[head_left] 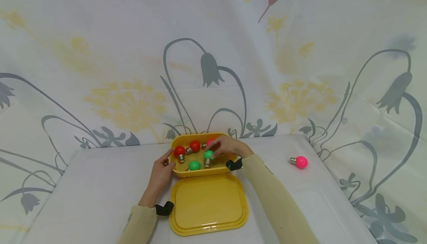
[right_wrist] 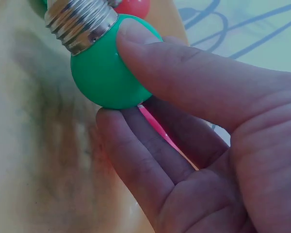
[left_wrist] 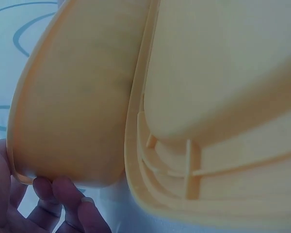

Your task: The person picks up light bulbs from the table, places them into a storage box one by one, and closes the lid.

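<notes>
My right hand [head_left: 229, 146] pinches a green light bulb [right_wrist: 94, 73] between thumb and fingers, its metal screw base pointing away from the palm. It is over the right half of a yellow plastic box [head_left: 207, 172]. At the box's left end my left hand [head_left: 161, 174] grips the rim, fingers curled against the wall [left_wrist: 70, 160]. Inside the box lie another green bulb [head_left: 194, 165], two red bulbs [head_left: 179, 150] and a pink bulb [head_left: 209, 142], partly hidden behind the right hand.
A yellow lid [head_left: 208, 204] lies in front of the box, close to its near side. One more pink bulb [head_left: 301, 162] lies apart at the right of the white-covered table [head_left: 110, 184]. A flower-patterned cloth [head_left: 213, 99] hangs behind.
</notes>
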Available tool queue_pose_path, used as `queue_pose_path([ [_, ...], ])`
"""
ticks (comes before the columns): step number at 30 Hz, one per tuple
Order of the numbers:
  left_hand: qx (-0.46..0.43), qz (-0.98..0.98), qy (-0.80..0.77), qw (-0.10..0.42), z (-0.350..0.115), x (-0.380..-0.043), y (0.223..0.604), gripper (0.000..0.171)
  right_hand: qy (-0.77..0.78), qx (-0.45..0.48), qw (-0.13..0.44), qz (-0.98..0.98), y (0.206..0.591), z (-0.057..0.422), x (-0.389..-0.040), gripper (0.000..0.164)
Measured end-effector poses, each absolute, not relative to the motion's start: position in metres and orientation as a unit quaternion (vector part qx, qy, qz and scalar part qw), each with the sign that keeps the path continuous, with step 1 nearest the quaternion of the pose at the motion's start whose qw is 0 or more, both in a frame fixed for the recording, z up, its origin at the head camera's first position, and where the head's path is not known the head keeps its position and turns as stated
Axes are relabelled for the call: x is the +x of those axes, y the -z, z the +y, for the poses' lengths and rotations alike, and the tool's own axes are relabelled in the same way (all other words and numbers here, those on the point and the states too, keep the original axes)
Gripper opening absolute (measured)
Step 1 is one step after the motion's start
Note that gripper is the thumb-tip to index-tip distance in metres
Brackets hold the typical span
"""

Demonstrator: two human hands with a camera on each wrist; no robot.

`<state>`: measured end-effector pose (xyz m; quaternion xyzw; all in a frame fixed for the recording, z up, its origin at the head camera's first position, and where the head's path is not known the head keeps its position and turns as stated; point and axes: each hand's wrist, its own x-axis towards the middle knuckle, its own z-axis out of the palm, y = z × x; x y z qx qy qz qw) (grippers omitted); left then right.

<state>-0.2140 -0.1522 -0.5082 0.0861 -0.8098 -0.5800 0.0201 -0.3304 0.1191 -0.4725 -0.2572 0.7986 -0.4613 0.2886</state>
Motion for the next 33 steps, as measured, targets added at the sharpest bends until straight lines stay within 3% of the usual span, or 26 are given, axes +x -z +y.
queue_pose_path([
  [33, 0.074, -0.834, 0.546, 0.018, -0.1553, -0.2156, 0.507, 0.056, 0.412, -0.256, 0.315, 0.816, 0.4727, 0.1163, -0.3282, 0.03],
])
